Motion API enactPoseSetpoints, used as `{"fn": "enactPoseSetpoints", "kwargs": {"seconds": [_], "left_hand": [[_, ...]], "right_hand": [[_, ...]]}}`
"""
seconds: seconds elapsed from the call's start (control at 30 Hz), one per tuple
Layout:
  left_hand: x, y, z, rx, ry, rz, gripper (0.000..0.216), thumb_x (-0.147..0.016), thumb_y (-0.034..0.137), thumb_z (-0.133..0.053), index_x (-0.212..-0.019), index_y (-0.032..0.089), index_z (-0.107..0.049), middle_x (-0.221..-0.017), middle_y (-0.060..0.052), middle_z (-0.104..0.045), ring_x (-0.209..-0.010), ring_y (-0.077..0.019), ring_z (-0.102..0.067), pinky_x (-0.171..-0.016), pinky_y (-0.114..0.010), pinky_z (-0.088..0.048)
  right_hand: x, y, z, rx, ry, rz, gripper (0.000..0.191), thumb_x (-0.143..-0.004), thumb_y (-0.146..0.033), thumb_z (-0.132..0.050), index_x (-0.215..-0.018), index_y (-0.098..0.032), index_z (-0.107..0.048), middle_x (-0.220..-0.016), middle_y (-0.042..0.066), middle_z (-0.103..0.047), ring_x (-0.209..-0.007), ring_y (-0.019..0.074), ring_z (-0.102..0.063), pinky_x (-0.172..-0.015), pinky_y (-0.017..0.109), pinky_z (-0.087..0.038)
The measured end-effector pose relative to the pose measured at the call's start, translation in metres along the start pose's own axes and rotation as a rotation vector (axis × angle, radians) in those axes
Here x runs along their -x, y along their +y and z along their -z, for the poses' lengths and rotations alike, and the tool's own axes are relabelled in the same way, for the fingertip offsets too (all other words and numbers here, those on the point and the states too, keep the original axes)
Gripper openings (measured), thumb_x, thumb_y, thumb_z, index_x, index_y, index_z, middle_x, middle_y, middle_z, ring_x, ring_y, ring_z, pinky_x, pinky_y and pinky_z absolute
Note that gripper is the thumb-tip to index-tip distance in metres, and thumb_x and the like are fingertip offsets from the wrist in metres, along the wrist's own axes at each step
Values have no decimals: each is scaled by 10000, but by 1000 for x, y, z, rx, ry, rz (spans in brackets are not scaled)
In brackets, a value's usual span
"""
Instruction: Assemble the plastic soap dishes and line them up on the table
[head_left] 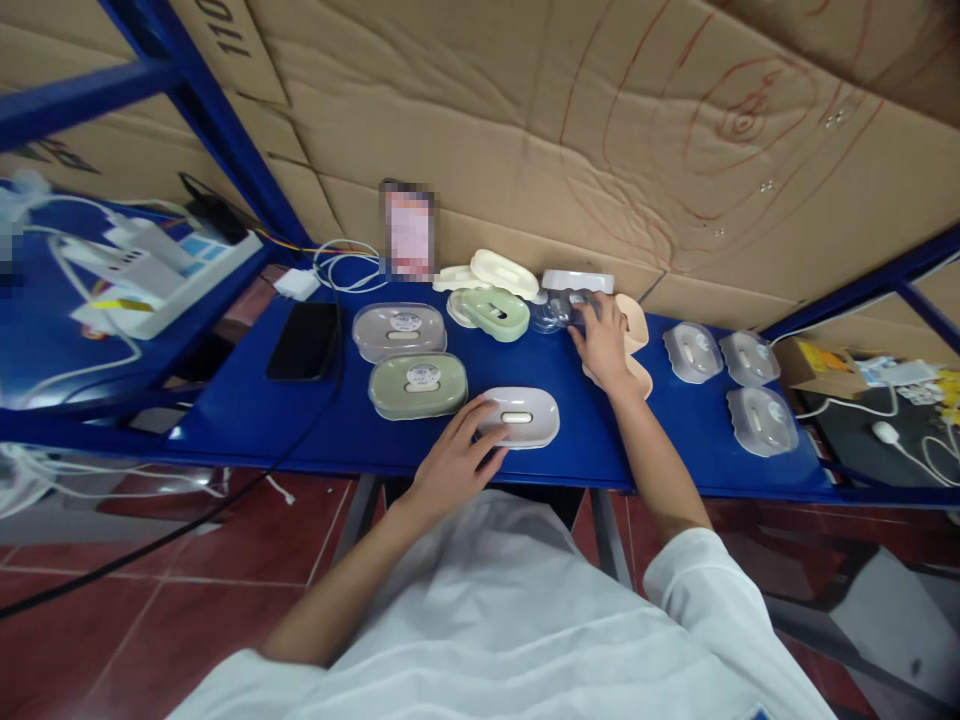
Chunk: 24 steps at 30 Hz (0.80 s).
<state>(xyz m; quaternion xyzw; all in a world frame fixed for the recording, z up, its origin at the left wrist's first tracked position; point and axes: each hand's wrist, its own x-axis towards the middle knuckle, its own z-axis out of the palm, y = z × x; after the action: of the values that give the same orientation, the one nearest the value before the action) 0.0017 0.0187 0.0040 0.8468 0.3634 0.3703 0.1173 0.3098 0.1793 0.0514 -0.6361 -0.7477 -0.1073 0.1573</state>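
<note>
My left hand (459, 452) rests on the near end of a white oval soap-dish base (525, 416) at the table's front edge, fingers curled round its rim. My right hand (602, 340) reaches further back and closes its fingers on a clear plastic lid (556, 310). Under that wrist lies a peach-coloured tray (639, 340). To the left sit a green dish with a clear lid (418, 385) and a grey lidded dish (399, 331). A green base (491, 312) and cream bases (501, 272) lie at the back.
Three clear lids (750, 385) lie on the right of the blue table (255, 420). A black phone (304, 340) and a white charger with cable (300, 284) are at the left. Cardboard lines the back wall. A tray of white devices (154, 275) stands on the left shelf.
</note>
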Motion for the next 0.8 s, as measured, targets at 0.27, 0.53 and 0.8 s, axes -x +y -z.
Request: {"fn": "enactPoseSetpoints", "kwargs": {"seconds": [0.27, 0.53, 0.8], "left_hand": [[0, 0, 1, -4, -9, 8, 321, -1025, 187, -646, -1337, 258, -662, -1510, -140, -572, -1548, -334, -472, -1219, -583, -525], [1, 0, 1, 28, -1, 31, 302, -1018, 196, -662, -1313, 259, -681, -1531, -131, -565, -1547, -332, -475, -1228, -581, -511], [0, -2, 6, 125, -61, 176, 452, -1059, 318, -636, -1505, 287, -569, -1734, -123, -369, -1590, -305, -439, -1281, -519, -460]], "right_hand": [[-5, 15, 4, -162, -105, 101, 550, -1078, -260, -441, -1620, -196, -502, -1614, 135, -568, -1497, 318, -495, -1257, 546, -377], [-7, 22, 6, -115, -82, 91, 733, -1027, -518, -645, -1662, -211, -444, -1749, 167, -370, -1599, 392, -349, -1279, 608, -308], [12, -3, 30, 13, -12, 110, 681, -1069, -656, -498, -1562, -193, -581, -1625, 168, -548, -1441, 414, -510, -1237, 600, -333]]}}
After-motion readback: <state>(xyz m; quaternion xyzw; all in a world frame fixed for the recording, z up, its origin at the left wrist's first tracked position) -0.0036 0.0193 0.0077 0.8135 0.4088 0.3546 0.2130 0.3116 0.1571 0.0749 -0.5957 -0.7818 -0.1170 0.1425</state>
